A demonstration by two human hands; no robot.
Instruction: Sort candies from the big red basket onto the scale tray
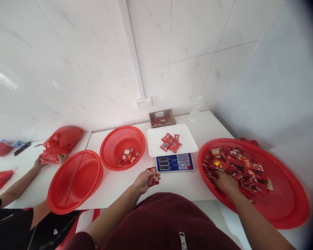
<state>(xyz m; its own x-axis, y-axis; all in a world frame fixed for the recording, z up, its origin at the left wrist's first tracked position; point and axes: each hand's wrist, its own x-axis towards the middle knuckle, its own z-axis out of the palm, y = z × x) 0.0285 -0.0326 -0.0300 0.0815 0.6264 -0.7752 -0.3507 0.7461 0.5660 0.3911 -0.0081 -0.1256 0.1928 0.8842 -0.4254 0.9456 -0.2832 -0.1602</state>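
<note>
My left hand is closed on a few small red packets, held over the white table just in front of the scale. My right hand reaches into the large red basket on the right, fingers curled among the heap of red packets; whether they hold one I cannot make out. The blue-faced scale carries a white tray with several red packets on it.
A red basket with a few packets stands left of the scale, and another red basket hangs over the table's front edge. A cardboard box sits by the wall. At far left another person's hand touches a red plastic bag.
</note>
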